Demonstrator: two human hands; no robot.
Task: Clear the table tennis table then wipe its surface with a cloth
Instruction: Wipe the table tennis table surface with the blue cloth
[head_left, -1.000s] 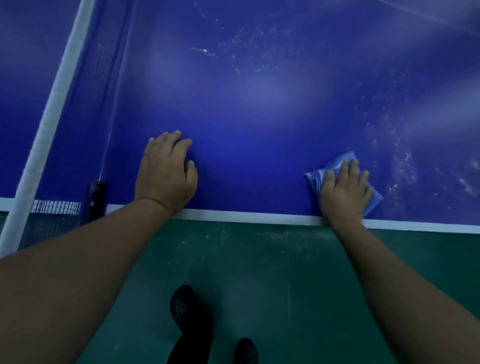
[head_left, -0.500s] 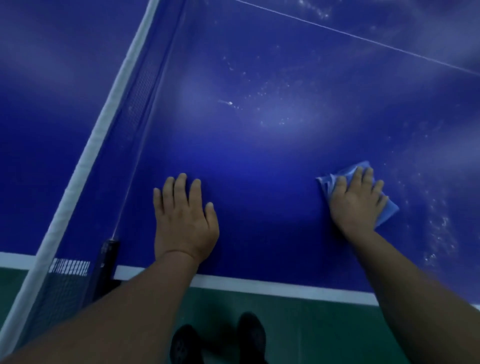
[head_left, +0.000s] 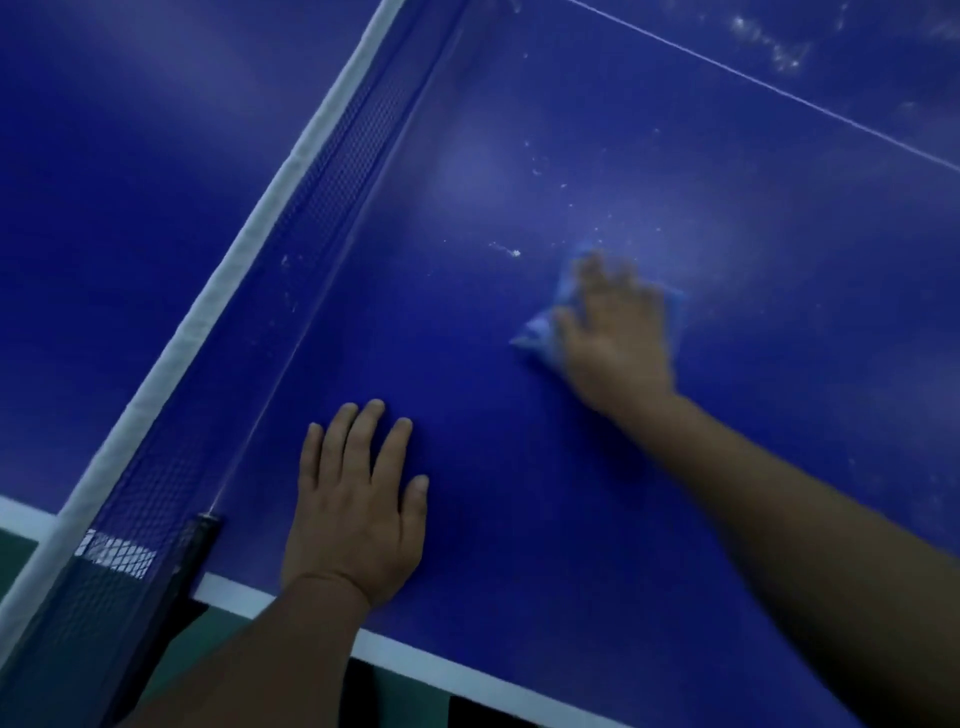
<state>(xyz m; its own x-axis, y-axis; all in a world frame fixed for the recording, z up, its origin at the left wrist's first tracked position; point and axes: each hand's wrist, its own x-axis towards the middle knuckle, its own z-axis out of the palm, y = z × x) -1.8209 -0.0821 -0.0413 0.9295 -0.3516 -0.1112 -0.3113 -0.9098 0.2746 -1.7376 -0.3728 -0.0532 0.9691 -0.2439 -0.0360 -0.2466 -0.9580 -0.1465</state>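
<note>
Slid farther up the table (head_left: 571, 493) — right hand (head_left: 615, 332) flat, pressing cloth (head_left: 540, 332). Left hand (head_left: 356, 514) flat, holding nothing. Could miss white specks (head_left: 511, 252) — stroke passing beside.

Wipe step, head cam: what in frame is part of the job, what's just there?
In the job:
- right hand, flat on the cloth
- blue cloth, pressed to the surface
- table top
- white specks ahead of the cloth
- left hand, flat on the table, bracing

Just there:
- net
- net post
- green floor
</note>
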